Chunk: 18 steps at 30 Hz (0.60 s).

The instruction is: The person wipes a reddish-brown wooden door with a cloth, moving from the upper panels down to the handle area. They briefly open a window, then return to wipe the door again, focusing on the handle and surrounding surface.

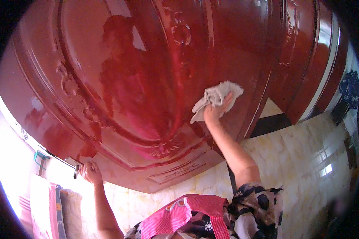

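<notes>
A glossy red-brown door with carved mouldings [143, 89] fills most of the view and mirrors a person. My right hand [217, 110] presses a crumpled pale cloth [223, 92] on the door's surface, right of the curved moulding. At the lower left, my left hand [91, 172] is closed on the metal door handle [73, 162] at the door's edge. The fingers of the left hand are partly hidden from view.
Below lies a glossy marble-patterned tile floor [299, 155] with a dark strip [270, 124]. More red panelling [302, 59] stands at the right, near dark hanging items [350, 89]. Pink and grey towels [55, 209] hang at the lower left.
</notes>
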{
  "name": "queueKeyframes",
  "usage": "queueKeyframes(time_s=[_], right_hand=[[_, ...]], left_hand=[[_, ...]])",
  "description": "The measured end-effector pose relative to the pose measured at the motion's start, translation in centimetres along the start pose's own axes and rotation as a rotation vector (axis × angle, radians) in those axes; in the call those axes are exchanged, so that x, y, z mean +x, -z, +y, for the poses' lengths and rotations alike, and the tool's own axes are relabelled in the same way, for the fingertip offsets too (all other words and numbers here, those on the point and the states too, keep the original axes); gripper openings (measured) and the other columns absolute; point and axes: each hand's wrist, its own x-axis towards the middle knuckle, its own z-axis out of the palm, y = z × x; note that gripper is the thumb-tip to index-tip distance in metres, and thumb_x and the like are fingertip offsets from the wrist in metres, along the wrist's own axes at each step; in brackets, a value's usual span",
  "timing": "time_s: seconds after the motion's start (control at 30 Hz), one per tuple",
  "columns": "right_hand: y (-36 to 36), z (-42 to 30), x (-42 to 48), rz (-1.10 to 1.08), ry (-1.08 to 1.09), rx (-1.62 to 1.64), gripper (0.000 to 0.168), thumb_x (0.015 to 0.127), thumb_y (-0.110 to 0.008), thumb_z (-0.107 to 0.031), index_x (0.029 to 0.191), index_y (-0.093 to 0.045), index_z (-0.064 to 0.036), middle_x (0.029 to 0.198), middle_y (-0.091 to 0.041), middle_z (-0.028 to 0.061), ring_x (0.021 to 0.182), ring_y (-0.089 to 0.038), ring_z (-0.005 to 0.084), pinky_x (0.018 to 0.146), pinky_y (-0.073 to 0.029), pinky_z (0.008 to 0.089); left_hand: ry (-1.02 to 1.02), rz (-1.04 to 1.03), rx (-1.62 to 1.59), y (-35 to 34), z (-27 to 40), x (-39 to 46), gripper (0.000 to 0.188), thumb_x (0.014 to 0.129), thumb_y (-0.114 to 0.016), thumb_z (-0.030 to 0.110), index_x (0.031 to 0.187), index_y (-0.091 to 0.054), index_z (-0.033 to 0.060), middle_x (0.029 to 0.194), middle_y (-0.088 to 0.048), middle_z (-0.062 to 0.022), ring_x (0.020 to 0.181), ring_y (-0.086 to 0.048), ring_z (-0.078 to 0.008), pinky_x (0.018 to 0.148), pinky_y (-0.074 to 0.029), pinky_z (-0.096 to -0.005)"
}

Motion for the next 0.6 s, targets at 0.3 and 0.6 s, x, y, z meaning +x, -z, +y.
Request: queueKeyframes(time_s=[0.3, 0.6], right_hand=[[4.2, -12.1, 18.5, 0.101, 0.578, -0.143, 0.083, 0.075, -0.072, -0.024, 0.146, -0.031, -0.016, 0.150, -0.019, 0.0196, 0.139, -0.012, 0.0438, 0.110, -0.010, 0.0581], [5.4, -8.3, 12.7, -0.059, 0.753, -0.205, 0.067, 0.080, -0.062, -0.034, 0.137, -0.043, -0.004, 0.146, -0.034, 0.0126, 0.138, -0.019, 0.0416, 0.111, -0.013, 0.0568]], left_hand=[[-0.072, 0.078, -0.015, -0.1, -0.1, 0.2, 0.017, 0.081, -0.061, 0.012, 0.067, -0.053, 0.0063, 0.066, -0.055, -0.0109, 0.071, -0.053, -0.0317, 0.081, -0.041, -0.0416], [-0.031, 0.026, -0.027, 0.0, 0.7, 0.5, 0.014, 0.078, -0.062, 0.013, 0.069, -0.053, 0.0080, 0.067, -0.055, -0.0100, 0.073, -0.053, -0.0307, 0.080, -0.040, -0.0415]])
